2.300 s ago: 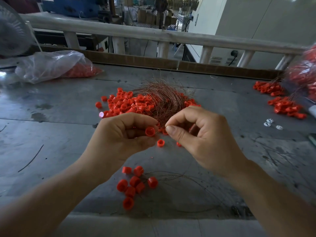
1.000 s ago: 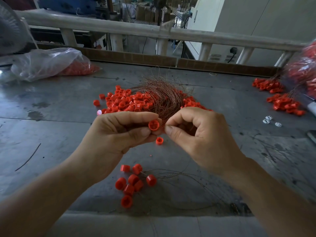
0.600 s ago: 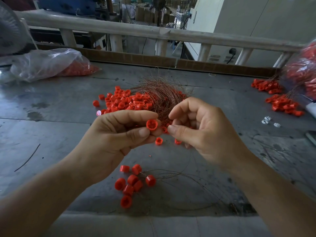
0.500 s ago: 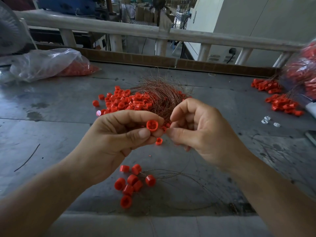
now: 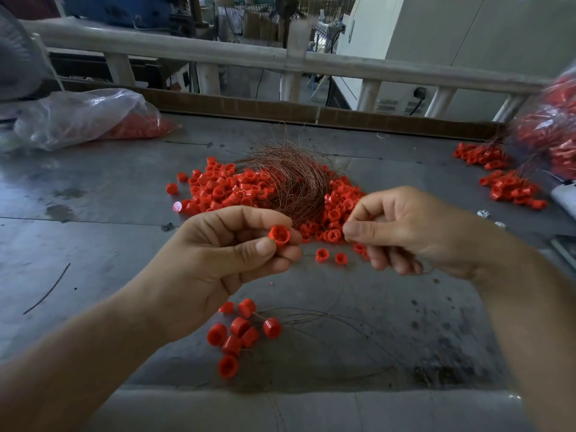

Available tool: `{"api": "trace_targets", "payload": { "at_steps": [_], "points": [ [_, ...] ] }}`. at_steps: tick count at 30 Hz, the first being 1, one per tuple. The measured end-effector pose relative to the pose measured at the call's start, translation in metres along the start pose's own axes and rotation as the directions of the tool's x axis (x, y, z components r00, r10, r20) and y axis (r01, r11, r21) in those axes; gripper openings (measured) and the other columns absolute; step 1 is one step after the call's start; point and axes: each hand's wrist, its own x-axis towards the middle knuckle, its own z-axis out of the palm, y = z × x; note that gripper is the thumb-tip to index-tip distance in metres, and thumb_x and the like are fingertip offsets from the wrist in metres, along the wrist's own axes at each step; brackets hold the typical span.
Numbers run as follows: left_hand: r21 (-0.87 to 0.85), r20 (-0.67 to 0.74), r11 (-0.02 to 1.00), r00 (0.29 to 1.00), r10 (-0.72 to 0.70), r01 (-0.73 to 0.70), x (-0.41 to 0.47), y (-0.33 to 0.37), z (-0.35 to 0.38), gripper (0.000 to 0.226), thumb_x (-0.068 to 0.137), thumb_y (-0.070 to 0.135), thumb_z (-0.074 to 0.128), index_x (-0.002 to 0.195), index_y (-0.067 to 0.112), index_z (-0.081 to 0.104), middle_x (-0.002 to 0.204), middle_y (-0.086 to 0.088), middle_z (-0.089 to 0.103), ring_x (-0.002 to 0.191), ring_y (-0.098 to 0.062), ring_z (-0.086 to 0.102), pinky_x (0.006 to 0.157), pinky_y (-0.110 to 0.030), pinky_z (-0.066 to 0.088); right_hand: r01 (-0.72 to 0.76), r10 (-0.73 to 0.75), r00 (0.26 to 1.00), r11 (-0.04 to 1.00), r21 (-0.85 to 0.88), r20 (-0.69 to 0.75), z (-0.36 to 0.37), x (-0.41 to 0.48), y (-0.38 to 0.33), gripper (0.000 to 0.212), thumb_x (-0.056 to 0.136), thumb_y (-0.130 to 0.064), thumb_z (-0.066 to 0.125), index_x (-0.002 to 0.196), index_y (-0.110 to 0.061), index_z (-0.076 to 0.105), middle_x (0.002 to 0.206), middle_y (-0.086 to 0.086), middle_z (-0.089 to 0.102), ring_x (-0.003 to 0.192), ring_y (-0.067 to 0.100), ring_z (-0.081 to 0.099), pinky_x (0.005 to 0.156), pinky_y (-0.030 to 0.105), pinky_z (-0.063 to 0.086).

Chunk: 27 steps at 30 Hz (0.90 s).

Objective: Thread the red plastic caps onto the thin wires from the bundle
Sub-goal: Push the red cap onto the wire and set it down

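Observation:
My left hand [image 5: 224,254] pinches one red cap [image 5: 279,235] between thumb and fingertips, open end facing me. To its right, my right hand [image 5: 402,226] pinches a thin wire at thumb and forefinger; the wire itself is barely visible. Behind both hands lies the copper wire bundle [image 5: 293,179] on a heap of loose red caps [image 5: 224,190]. Near the table's front edge sit several caps with wires in them [image 5: 238,333], their wires trailing right.
The grey metal table [image 5: 93,244] carries a clear bag of caps [image 5: 84,116] at far left. More threaded caps [image 5: 511,188] and a bagged red pile [image 5: 558,132] lie at far right. A white railing [image 5: 311,62] runs behind. A stray wire [image 5: 46,289] lies left.
My right hand has moved away to the right from my left hand, opening a gap between them. The left hand keeps its grip on the cap in nearly the same place.

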Motion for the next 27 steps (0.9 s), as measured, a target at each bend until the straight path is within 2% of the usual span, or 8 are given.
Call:
{"api": "trace_targets", "payload": {
  "at_steps": [3, 8, 14, 17, 20, 23, 25, 27],
  "points": [
    [0.011, -0.004, 0.999, 0.999, -0.040, 0.040, 0.001, -0.003, 0.000, 0.021, 0.056, 0.006, 0.066, 0.074, 0.011, 0.075, 0.075, -0.010, 0.072, 0.069, -0.016, 0.070, 0.060, -0.019, 0.054, -0.095, 0.087, 0.995, 0.978, -0.186, -0.050, -0.005, 0.005, 0.011, 0.023, 0.074, -0.036, 0.067, 0.072, -0.015, 0.059, 0.045, -0.001, 0.059, 0.033, 0.004, 0.046, 0.032, 0.014, 0.031],
    [-0.011, 0.014, 0.995, 0.995, -0.098, 0.098, 0.002, -0.008, -0.002, 0.029, 0.053, 0.010, 0.078, 0.081, 0.007, 0.074, 0.081, -0.014, 0.071, 0.076, -0.020, 0.070, 0.064, -0.021, 0.055, -0.063, -0.044, 0.980, 0.854, -0.516, -0.192, 0.006, 0.021, 0.029, 0.012, 0.075, -0.023, 0.074, 0.070, -0.026, 0.063, 0.064, -0.013, 0.060, 0.061, -0.001, 0.054, 0.059, 0.015, 0.041],
    [0.021, -0.029, 0.994, 0.994, -0.102, 0.103, 0.002, -0.008, -0.001, 0.021, 0.058, 0.003, 0.079, 0.077, 0.009, 0.075, 0.080, -0.013, 0.071, 0.075, -0.019, 0.070, 0.062, -0.019, 0.055, -0.060, -0.055, 0.981, 0.823, -0.564, -0.185, 0.012, 0.026, 0.034, 0.009, 0.076, -0.024, 0.072, 0.077, -0.029, 0.065, 0.072, -0.021, 0.057, 0.068, -0.008, 0.050, 0.056, 0.004, 0.033],
    [-0.002, 0.007, 0.994, 0.994, -0.109, 0.109, 0.000, -0.007, -0.002, 0.034, 0.050, 0.013, 0.084, 0.082, 0.007, 0.074, 0.084, -0.016, 0.071, 0.078, -0.021, 0.070, 0.064, -0.021, 0.055, -0.058, -0.047, 0.986, 0.801, -0.596, -0.158, 0.016, 0.028, 0.036, 0.018, 0.074, -0.020, 0.074, 0.067, -0.031, 0.061, 0.070, -0.020, 0.057, 0.068, -0.007, 0.051, 0.058, 0.006, 0.035],
    [0.022, -0.018, 0.994, 0.994, -0.106, 0.106, 0.002, -0.007, -0.002, 0.024, 0.055, 0.009, 0.074, 0.079, 0.009, 0.075, 0.082, -0.014, 0.072, 0.076, -0.020, 0.070, 0.063, -0.020, 0.055, -0.059, -0.065, 0.978, 0.828, -0.558, -0.199, 0.013, 0.027, 0.035, 0.019, 0.075, -0.019, 0.073, 0.066, -0.029, 0.059, 0.066, -0.016, 0.059, 0.064, -0.005, 0.055, 0.059, 0.013, 0.041],
    [0.052, -0.032, 0.994, 0.995, -0.096, 0.098, 0.003, -0.008, 0.001, 0.020, 0.060, 0.003, 0.064, 0.077, 0.010, 0.075, 0.080, -0.013, 0.072, 0.074, -0.019, 0.070, 0.062, -0.019, 0.055, -0.004, -0.078, 0.961, 0.955, -0.297, -0.265, 0.007, 0.023, 0.028, 0.019, 0.079, -0.010, 0.069, 0.069, -0.023, 0.060, 0.055, -0.007, 0.062, 0.056, 0.008, 0.062, 0.060, 0.034, 0.055],
    [0.067, -0.036, 0.993, 0.995, -0.092, 0.094, 0.003, -0.008, 0.001, 0.023, 0.062, -0.001, 0.060, 0.076, 0.010, 0.075, 0.080, -0.013, 0.072, 0.074, -0.019, 0.070, 0.062, -0.019, 0.054, 0.073, -0.120, 0.959, 0.980, -0.187, -0.256, 0.007, 0.019, 0.022, 0.022, 0.078, -0.004, 0.068, 0.072, -0.024, 0.063, 0.061, -0.003, 0.064, 0.062, 0.022, 0.063, 0.063, 0.044, 0.054],
    [0.087, -0.043, 0.992, 0.996, -0.084, 0.088, 0.004, -0.008, 0.002, 0.024, 0.063, -0.001, 0.059, 0.076, 0.010, 0.075, 0.079, -0.013, 0.072, 0.074, -0.019, 0.071, 0.062, -0.019, 0.054, 0.151, -0.179, 0.956, 0.979, -0.134, -0.231, 0.010, 0.016, 0.016, 0.028, 0.077, 0.000, 0.068, 0.073, -0.027, 0.066, 0.070, -0.002, 0.065, 0.065, 0.022, 0.061, 0.067, 0.043, 0.054]
  ]
}}
